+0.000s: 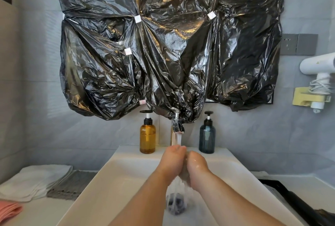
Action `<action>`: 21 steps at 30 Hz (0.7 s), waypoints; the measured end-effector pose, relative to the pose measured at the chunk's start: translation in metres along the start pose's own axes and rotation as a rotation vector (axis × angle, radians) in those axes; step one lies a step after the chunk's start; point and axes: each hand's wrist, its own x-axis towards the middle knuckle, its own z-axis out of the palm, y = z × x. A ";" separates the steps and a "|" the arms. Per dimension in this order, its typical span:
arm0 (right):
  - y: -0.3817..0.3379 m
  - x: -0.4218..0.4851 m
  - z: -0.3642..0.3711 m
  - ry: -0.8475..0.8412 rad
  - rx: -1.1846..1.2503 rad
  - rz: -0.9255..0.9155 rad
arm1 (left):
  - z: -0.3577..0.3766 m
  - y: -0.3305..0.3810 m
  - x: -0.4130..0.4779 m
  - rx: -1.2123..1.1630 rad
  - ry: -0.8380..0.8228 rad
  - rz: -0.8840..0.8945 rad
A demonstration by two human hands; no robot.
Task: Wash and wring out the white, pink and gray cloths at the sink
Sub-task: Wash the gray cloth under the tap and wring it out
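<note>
One huge sheet of black plastic fills the upper centre of the frame. Below it the white sink takes up the lower middle, with water running into it.

On the counter at lower left the white cloth lies folded flat, and the gray cloth is tucked just beside it, against the sink's edge. Both look dry and untouched.

In the centre, the left hand and right hand are pressed together under the stream, fingers bent toward each other. There's a pale blur between the palms — water or fabric, I cannot tell, so I can't say how tightly they close or whether they grip anything.

The pink cloth shows only as a corner at the far lower left edge, well apart from the sink.

An amber bottle and a blue bottle flank the tap at the back rim.

My read — early days. With all three colours parked on the counter, the washing and wringing look to be almost entirely ahead.
</note>
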 end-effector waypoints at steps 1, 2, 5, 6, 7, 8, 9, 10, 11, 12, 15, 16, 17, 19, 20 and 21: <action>0.004 0.003 -0.004 -0.022 -0.016 0.009 | 0.001 -0.001 -0.001 0.020 -0.008 0.019; 0.005 0.003 -0.009 -0.040 0.023 0.023 | 0.001 -0.002 -0.002 0.020 -0.003 0.021; 0.008 0.007 -0.004 -0.011 0.141 0.026 | -0.004 -0.003 -0.002 -0.102 0.045 -0.062; 0.009 0.006 0.002 0.003 0.097 -0.051 | -0.006 -0.004 -0.001 -0.144 0.046 -0.110; 0.010 0.002 0.007 0.035 0.039 -0.163 | -0.008 -0.003 -0.002 -0.172 0.028 -0.156; 0.014 0.000 0.011 0.056 -0.003 -0.277 | -0.009 -0.002 -0.002 -0.204 0.024 -0.191; 0.018 -0.002 0.013 0.065 -0.055 -0.376 | -0.009 0.000 -0.002 -0.203 0.033 -0.210; 0.018 -0.005 0.014 0.087 -0.107 -0.443 | -0.008 -0.001 0.001 -0.186 0.070 -0.202; 0.019 -0.005 0.014 0.116 -0.162 -0.490 | -0.007 -0.002 0.000 -0.133 0.101 -0.174; 0.018 -0.004 0.014 0.137 -0.188 -0.508 | -0.005 -0.004 0.003 -0.022 0.125 -0.133; 0.013 0.001 0.018 0.178 -0.226 -0.474 | -0.006 -0.010 0.008 0.573 0.220 0.099; 0.011 0.004 0.021 0.176 -0.240 -0.439 | -0.009 -0.011 0.010 0.659 0.229 0.170; 0.009 0.006 0.023 0.170 -0.219 -0.397 | -0.008 -0.011 0.011 0.607 0.233 0.145; 0.007 0.013 0.022 0.114 -0.084 -0.261 | -0.006 -0.009 0.008 0.577 0.235 0.174; 0.007 0.014 0.019 0.081 -0.014 -0.174 | -0.004 -0.009 0.007 0.457 0.251 0.177; 0.007 0.013 0.016 0.040 0.029 -0.100 | -0.001 -0.008 0.003 0.258 0.258 0.150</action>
